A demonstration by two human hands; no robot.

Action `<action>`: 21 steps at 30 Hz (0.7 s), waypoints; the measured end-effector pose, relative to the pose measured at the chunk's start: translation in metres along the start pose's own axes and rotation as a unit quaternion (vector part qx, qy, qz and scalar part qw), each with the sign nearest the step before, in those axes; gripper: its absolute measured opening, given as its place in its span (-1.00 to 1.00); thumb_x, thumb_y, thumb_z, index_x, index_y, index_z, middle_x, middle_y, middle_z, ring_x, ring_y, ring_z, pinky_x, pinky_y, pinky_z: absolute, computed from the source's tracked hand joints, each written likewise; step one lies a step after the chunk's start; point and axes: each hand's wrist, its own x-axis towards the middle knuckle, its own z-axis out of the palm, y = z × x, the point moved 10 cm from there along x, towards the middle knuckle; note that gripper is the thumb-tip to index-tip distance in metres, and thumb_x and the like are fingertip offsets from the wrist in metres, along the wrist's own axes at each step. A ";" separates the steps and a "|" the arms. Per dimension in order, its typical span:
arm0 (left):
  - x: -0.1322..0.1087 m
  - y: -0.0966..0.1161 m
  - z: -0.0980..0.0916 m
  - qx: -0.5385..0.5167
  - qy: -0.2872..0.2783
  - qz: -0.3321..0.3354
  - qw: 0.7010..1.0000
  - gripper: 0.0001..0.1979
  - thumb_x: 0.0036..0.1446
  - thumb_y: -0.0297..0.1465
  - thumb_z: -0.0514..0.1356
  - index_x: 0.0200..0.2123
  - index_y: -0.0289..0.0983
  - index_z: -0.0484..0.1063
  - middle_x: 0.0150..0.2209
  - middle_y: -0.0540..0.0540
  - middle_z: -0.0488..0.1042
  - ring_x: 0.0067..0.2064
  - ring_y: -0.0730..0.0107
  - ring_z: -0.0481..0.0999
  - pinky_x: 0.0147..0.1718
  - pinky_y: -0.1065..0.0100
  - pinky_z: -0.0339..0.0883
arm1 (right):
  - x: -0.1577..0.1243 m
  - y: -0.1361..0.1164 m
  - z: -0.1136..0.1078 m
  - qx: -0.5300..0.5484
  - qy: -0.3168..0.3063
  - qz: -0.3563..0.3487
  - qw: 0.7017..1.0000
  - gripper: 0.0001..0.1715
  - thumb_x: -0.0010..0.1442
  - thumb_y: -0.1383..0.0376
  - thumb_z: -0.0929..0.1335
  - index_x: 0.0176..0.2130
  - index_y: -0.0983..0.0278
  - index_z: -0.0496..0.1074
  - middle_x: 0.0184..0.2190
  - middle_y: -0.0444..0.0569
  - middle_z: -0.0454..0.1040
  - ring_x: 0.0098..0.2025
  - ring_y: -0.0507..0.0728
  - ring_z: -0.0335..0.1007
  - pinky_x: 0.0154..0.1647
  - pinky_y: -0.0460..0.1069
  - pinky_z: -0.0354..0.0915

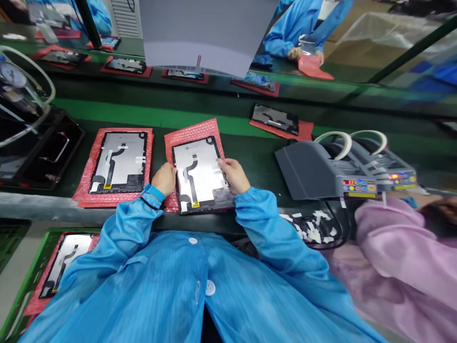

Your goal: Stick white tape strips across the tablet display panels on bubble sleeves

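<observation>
tablet panel (198, 174): no legible marks | tape dispenser (352, 169) display: red digits, too blurred to read

1. I work on a factory assembly line: a long dark-green conveyor belt (250, 157) runs from nine to three o'clock.
2. Silver-and-black open tablet shells (119, 162) on red bubble-wrap sheets (85, 190) lie along it.
3. A grey automatic tape dispenser (321, 171) sits at two o'clock.
4. Another person's blue work smock (296, 24) shows at one o'clock.
</observation>
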 end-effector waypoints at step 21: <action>-0.003 -0.023 0.040 -0.597 -0.091 -0.117 0.788 -0.83 0.03 -0.42 0.25 -0.29 -0.37 0.39 -0.62 0.08 0.34 -0.59 0.54 0.33 -0.65 0.52 0.13 | 0.006 0.021 0.018 0.010 -0.082 0.044 0.996 -0.44 -0.29 -0.04 0.46 -0.35 0.25 0.36 -0.55 -0.17 0.41 -0.54 -0.01 0.26 -0.50 -0.09 0.21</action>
